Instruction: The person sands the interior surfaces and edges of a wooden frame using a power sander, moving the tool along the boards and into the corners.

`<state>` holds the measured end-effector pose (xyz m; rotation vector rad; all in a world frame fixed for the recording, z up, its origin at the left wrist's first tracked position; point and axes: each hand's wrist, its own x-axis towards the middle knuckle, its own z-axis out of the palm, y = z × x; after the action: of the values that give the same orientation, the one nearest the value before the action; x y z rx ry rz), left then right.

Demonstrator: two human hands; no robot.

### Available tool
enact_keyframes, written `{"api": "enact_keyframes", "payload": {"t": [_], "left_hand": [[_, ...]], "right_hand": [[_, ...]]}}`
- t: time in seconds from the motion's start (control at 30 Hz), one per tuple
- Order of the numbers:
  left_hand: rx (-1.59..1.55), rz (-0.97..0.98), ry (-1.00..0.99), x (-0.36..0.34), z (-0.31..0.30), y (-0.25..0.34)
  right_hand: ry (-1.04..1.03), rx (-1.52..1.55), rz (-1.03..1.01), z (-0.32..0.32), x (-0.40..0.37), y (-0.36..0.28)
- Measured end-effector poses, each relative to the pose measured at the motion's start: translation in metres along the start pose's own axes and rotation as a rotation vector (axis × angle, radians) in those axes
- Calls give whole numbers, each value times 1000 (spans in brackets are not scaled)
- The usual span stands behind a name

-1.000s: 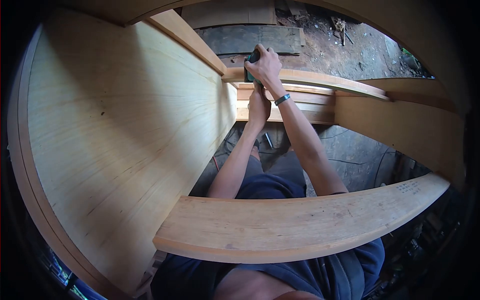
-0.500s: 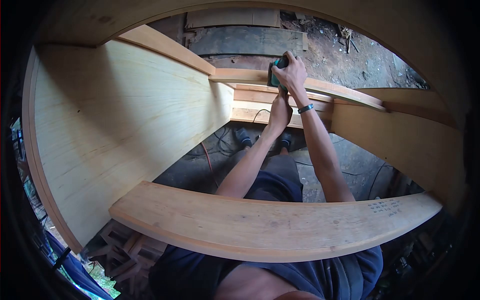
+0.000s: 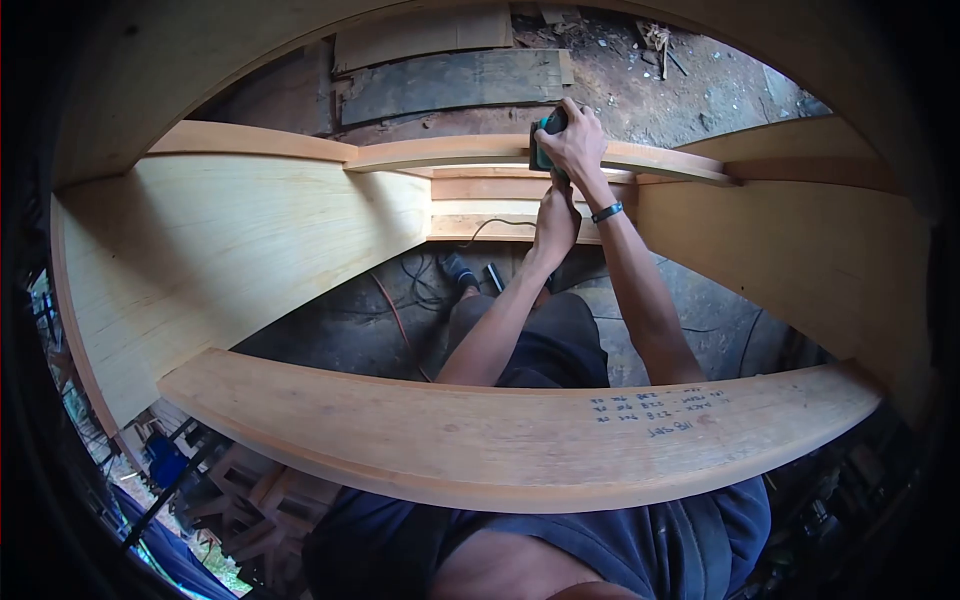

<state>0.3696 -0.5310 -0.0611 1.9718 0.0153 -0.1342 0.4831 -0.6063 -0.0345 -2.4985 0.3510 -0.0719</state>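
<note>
A green and black power tool rests against a narrow wooden rail of a large wooden frame. My right hand, with a dark band on its wrist, is wrapped over the top of the tool. Below it, my left hand is closed round the tool's lower end, which is mostly hidden by the fingers. Both arms reach out beyond a wide board with handwriting on it, which crosses in front of my chest.
Pale wooden panels stand at the left and right. A red cord and dark cables lie on the floor near my feet. Boards lie on the ground beyond the rail. Wooden pieces are stacked at lower left.
The view has turned, so the frame and wide board sit differently and more handwriting shows. Both hands keep hold of the tool, which is now nearer the middle of the rail.
</note>
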Motion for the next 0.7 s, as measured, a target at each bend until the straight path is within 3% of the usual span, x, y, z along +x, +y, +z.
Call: {"api": "enact_keyframes", "payload": {"t": [0.27,0.5,0.6,0.7], "left_hand": [[-29,40,-50,2,38,18],[42,40,22,1,-5,-5],[100,51,8,2,-25,-16],[121,-54,-90,-1,-42,5]], "right_hand": [[27,-36,59,-26,10,38],[-11,5,12,4,0,-7],[12,60,-27,20,-7,-22],[-5,52,-28,20,-10,-28]]}}
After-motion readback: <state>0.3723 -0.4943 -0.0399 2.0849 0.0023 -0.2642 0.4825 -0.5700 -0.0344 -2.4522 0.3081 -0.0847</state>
